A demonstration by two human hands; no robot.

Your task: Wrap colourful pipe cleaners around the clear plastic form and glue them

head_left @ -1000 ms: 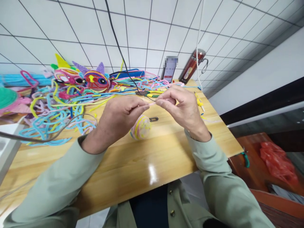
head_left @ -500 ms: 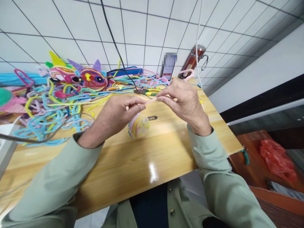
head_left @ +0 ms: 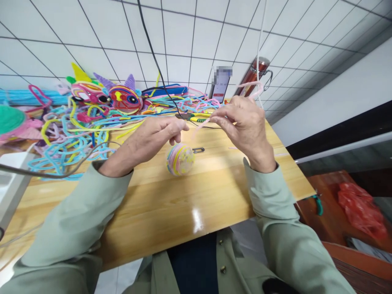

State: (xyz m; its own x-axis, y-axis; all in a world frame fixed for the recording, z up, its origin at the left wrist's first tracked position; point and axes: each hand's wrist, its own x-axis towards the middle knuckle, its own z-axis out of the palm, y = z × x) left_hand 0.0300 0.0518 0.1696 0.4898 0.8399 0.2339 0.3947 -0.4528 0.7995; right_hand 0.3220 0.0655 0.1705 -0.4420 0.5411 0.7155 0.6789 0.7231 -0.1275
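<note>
Here | right hand (head_left: 246, 124): pinched shut on pink strip (head_left: 200, 128), loose end leftward | left hand (head_left: 148, 138): apart from strip, cannot tell if fingertips meet | striped ball (head_left: 180, 159): desk (head_left: 171, 208), near side of left hand

One table (head_left: 171, 212) bears one striped ball (head_left: 180, 160), one black clip (head_left: 199, 150) and, at the far side, one phone (head_left: 221, 86), one flask (head_left: 252, 75) and one yellow-green tool (head_left: 200, 117). Two horned faces (head_left: 125, 99) sit far left; one red bag (head_left: 361, 208) is at right. The tangled strands (head_left: 58, 157) at left overlap too much to count.
</note>
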